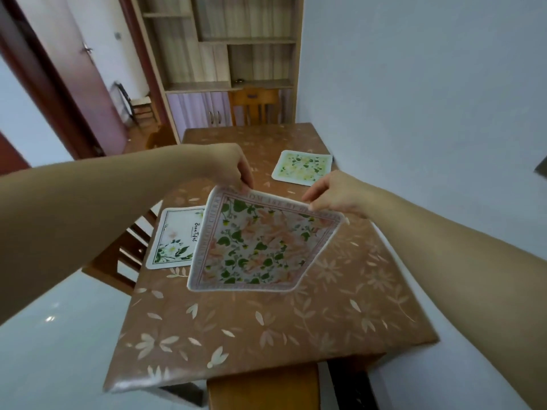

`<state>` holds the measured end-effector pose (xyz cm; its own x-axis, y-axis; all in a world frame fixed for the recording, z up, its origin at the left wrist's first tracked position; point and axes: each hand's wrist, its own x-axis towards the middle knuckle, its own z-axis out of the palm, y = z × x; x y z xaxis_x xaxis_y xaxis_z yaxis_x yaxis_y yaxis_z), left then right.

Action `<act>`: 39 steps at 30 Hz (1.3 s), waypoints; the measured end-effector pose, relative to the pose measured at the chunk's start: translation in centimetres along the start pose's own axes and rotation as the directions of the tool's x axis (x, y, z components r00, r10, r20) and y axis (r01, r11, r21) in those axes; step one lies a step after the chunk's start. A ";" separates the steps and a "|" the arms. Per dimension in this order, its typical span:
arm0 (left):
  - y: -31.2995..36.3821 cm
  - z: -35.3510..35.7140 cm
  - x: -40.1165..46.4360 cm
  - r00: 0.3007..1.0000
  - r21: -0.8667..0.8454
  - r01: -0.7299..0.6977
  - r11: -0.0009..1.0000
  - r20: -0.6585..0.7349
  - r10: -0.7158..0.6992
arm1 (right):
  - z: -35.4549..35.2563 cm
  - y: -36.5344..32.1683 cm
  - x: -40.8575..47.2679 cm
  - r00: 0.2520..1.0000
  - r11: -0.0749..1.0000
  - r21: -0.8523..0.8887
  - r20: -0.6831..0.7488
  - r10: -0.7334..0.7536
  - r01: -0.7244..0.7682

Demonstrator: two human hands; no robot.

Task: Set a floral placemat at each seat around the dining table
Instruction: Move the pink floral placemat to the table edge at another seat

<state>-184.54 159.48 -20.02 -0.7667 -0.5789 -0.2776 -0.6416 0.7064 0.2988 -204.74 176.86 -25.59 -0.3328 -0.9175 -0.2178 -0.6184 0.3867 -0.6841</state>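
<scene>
A pink-and-green floral placemat (257,247) hangs tilted over the middle of the brown dining table (266,329). My left hand (233,167) pinches its far left corner and my right hand (337,193) pinches its far right corner. The mat's near edge rests on or just above the tabletop. A white placemat with green leaves and script lettering (174,235) lies flat at the table's left edge, partly covered by the held mat. A yellow-green floral placemat (302,166) lies flat at the far right.
A wooden chair (254,105) stands at the table's far end, another (124,247) at its left side, and a chair back (263,386) at the near end. A shelf unit (231,54) stands behind. The wall runs along the table's right side.
</scene>
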 end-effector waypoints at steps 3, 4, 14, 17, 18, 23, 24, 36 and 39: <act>-0.4 0.4 -0.6 0.997 -0.029 0.077 0.997 -0.016 -0.077 | 0.2 0.6 0.9 0.994 0.989 -0.096 0.007 -0.109 0.109; -0.6 0.6 -0.8 0.995 -0.035 0.097 0.995 -0.014 -0.097 | 0.5 0.9 1.2 0.990 0.984 -0.115 0.002 -0.140 0.139; -3.4 5.9 -3.1 0.989 -0.081 0.135 0.988 -0.055 -0.139 | 3.4 2.1 2.1 0.959 0.927 -0.253 0.122 -0.254 0.278; -4.2 7.2 -3.6 0.988 -0.123 0.147 0.981 -0.025 -0.151 | 3.9 2.1 1.7 0.966 0.944 -0.242 0.179 -0.185 0.226; -4.4 7.5 -3.7 0.989 -0.130 0.144 0.981 -0.024 -0.149 | 4.1 2.0 1.5 0.968 0.951 -0.233 0.191 -0.163 0.206; -5.8 9.0 -4.6 0.994 -0.170 0.104 0.980 -0.009 -0.107 | 5.1 0.9 0.3 0.979 0.965 -0.239 0.192 -0.065 0.111; -6.2 9.4 -4.9 0.995 -0.176 0.100 0.979 -0.004 -0.102 | 5.6 0.8 -0.1 0.981 0.964 -0.250 0.192 -0.043 0.091; -11.4 17.4 -6.4 0.997 -0.295 0.060 0.954 -0.027 -0.071 | 11.8 -1.5 -2.0 0.972 0.872 -0.486 0.227 0.054 0.065; -12.0 19.4 -5.7 0.995 -0.302 0.044 0.952 -0.076 -0.070 | 13.6 -0.6 -1.2 0.984 0.842 -0.536 0.170 0.043 0.056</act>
<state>-172.01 162.18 -39.69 -0.7193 -0.6563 -0.2277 -0.6518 0.5242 0.5481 -194.27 176.48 -34.44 -0.2331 -0.9025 -0.3623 -0.9211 0.3244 -0.2155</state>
